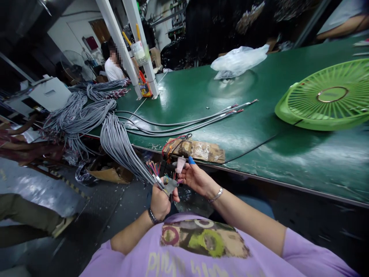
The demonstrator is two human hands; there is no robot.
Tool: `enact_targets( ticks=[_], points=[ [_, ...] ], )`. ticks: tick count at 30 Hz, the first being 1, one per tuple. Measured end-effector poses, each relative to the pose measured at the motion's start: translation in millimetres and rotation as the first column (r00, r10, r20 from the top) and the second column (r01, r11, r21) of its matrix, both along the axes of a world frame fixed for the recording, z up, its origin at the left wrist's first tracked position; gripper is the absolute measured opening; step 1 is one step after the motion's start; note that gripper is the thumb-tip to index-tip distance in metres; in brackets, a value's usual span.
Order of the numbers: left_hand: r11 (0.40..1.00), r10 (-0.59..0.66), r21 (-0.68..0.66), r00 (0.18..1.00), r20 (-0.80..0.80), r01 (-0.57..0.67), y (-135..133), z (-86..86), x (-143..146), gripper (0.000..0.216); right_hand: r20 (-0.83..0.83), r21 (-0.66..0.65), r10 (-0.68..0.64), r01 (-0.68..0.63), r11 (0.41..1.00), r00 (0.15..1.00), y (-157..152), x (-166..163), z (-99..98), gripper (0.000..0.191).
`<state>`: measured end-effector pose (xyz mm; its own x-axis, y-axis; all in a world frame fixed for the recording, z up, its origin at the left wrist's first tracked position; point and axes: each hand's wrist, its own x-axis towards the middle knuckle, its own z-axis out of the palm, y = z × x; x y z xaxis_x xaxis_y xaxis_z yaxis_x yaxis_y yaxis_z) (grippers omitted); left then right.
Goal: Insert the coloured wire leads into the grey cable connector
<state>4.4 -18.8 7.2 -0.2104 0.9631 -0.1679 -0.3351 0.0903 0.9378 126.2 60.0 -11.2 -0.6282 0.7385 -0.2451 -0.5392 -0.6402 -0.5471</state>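
Note:
My left hand [160,202] is closed around the end of a bundle of grey cables [127,148]. Stripped, multicoloured wire ends [153,167] fan out above its fist, and a grey covering [170,186] wraps the fingers there. Just to the right is my right hand [198,180], half open, thumb raised and fingers apart. A blue cover sits on its thumb tip and a pale one on a finger. Its lower fingers are close to thin coloured wires by the left hand; whether they touch is unclear. Behind it, a soldered-looking wooden board [201,150] with wires lies at the bench edge.
Several loose grey cables [173,124] lie across the green bench [256,161]. A green fan [325,96] stands right, its black cord trailing to the board. A plastic bag [240,59] lies behind. White posts [118,42] rise from the bench; a cardboard box [111,173] is on the floor.

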Motion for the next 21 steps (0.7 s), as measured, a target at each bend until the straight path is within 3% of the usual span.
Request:
enact_targets(
  ticks=[5,12,21],
  points=[
    [0.998,0.065,-0.006,0.998,0.023,-0.065,4,-0.9,1,0.024,0.050,0.112,-0.101,0.095,0.989,0.994,-2,-4,3.5,0.028],
    [0.998,0.063,-0.001,0.997,0.039,-0.063,15,-3.0,6,0.023,0.003,-0.008,-0.091,0.091,0.996,0.996,-1,-6,-0.5,0.029],
    [0.999,0.035,-0.025,0.999,0.014,-0.035,17,-10.5,7,0.022,-0.029,0.066,-0.127,0.129,0.989,0.991,-1,-11,-5.9,0.030]
  ],
)
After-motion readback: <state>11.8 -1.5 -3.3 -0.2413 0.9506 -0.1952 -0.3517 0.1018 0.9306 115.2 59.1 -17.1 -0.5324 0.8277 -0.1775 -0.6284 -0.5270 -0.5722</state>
